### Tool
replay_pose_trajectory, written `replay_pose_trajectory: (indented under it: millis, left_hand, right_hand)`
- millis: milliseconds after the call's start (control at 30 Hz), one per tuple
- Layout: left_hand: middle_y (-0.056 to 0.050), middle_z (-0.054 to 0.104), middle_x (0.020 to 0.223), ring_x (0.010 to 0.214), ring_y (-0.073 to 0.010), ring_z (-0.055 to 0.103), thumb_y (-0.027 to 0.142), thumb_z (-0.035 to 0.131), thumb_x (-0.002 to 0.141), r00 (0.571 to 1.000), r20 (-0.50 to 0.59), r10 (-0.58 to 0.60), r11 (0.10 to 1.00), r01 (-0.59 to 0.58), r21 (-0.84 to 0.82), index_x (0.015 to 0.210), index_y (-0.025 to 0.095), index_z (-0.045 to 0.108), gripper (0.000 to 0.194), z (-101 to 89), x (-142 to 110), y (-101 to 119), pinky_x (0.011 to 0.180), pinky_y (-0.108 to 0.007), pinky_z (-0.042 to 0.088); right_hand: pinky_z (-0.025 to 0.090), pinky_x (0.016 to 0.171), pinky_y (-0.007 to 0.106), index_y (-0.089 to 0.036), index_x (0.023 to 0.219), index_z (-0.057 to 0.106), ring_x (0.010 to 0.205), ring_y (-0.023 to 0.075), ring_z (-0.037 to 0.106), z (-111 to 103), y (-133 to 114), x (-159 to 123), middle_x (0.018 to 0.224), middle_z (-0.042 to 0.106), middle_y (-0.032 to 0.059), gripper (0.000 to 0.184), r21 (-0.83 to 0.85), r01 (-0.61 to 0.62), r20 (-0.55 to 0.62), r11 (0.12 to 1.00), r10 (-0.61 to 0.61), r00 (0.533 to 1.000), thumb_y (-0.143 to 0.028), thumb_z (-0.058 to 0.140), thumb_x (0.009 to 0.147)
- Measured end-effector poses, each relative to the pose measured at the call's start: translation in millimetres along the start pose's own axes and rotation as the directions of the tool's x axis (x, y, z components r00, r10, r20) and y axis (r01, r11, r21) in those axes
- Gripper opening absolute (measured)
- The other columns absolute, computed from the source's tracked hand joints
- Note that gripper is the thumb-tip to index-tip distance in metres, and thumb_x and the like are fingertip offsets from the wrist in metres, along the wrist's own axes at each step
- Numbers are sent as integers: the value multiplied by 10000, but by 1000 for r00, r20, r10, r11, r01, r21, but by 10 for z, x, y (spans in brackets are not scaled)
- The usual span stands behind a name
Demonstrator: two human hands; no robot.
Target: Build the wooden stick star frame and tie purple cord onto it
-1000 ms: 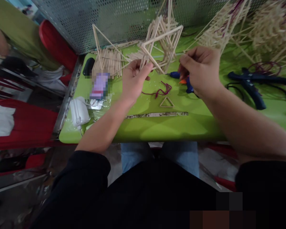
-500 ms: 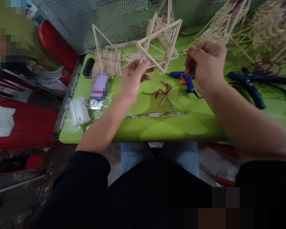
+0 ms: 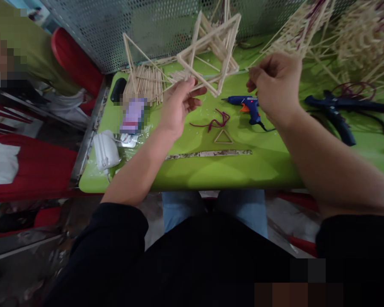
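My left hand (image 3: 177, 104) is closed on the lower left side of a star-shaped frame of thin wooden sticks (image 3: 200, 77), which it holds up above the green table. To the right of the frame, apart from it, is my right hand (image 3: 280, 83). Its thumb and fingertips are pinched together, and whatever they may hold is too small to make out. Beneath the hands lie a blue glue gun (image 3: 238, 100) with an orange trigger, a tangle of dark red cord (image 3: 222, 122) and a small stick triangle (image 3: 224, 142). Closer to me lies a speckled flat strip (image 3: 211, 154).
A stack of wooden sticks (image 3: 145, 85) lies at the left, with a phone (image 3: 135, 114) and a white zipped pouch (image 3: 106, 149) nearer me. Stick structures (image 3: 360, 51) and a dark-blue tool (image 3: 337, 108) occupy the right. Behind rises a perforated metal panel (image 3: 166, 25).
The star-shaped frame has risen slightly and shifted a little left in my left hand. My right hand has moved slightly left, still pinched.
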State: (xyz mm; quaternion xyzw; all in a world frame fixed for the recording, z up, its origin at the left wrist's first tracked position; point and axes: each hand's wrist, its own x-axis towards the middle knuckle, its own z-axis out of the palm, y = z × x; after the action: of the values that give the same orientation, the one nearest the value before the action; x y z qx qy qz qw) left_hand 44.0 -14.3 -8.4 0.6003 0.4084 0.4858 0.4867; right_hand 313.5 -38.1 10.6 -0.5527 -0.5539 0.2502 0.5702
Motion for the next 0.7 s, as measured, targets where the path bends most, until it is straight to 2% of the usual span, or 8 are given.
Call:
replay_pose_trajectory:
  millis: [133,267,333,433,567,700]
  left_hand:
    - [-84,887,1285,1067,-235,860,791,610,1081,1000,-15,-9,997,8,-76,1241,294,760,543,-23,8,10,981,-430,729]
    - [-82,873,1301,1139,-269,853,946,551,1011,1000,4,-7,999,7,-40,1245,332,720,678,-129,71,13,957,-436,716]
    - [-72,879,1263,1140,-275,854,1008,540,960,999,0,-47,998,47,-51,1208,342,712,732,-171,96,33,930,-421,707]
    - [-59,891,1166,1080,-268,846,1006,570,931,985,-55,-166,967,152,-204,1135,333,726,721,-169,97,99,876,-409,681]
    - [-23,902,1061,975,-269,815,978,639,894,961,-104,-255,880,186,-436,1018,358,763,644,-88,54,202,784,-422,629]
    - [-5,910,1044,1003,-274,813,931,621,934,950,-87,-301,854,228,-468,987,365,770,587,-39,14,257,749,-418,599]
  right_hand:
    - [485,722,444,-350,753,637,705,220,607,-4,28,11,778,802,19,260,-13,-50,5,999,50,999,-448,847,869]
    - [452,668,433,-351,725,648,666,211,602,-34,93,79,744,782,16,233,20,-17,-19,1000,17,1000,-418,820,866]
    - [432,643,421,-339,720,656,645,206,614,-40,106,107,724,763,25,218,14,-10,-37,1000,11,999,-384,801,877]
    - [449,642,411,-325,721,657,646,205,634,-32,94,121,734,762,39,228,-22,-34,-48,999,33,998,-355,803,894]
    - [509,684,427,-336,743,665,694,229,657,-35,115,131,795,783,41,237,-44,-30,-3,999,30,1000,-365,826,914]
    - [506,728,419,-310,759,695,721,216,608,-82,231,165,812,764,35,220,-197,81,103,977,-62,993,-291,819,940]
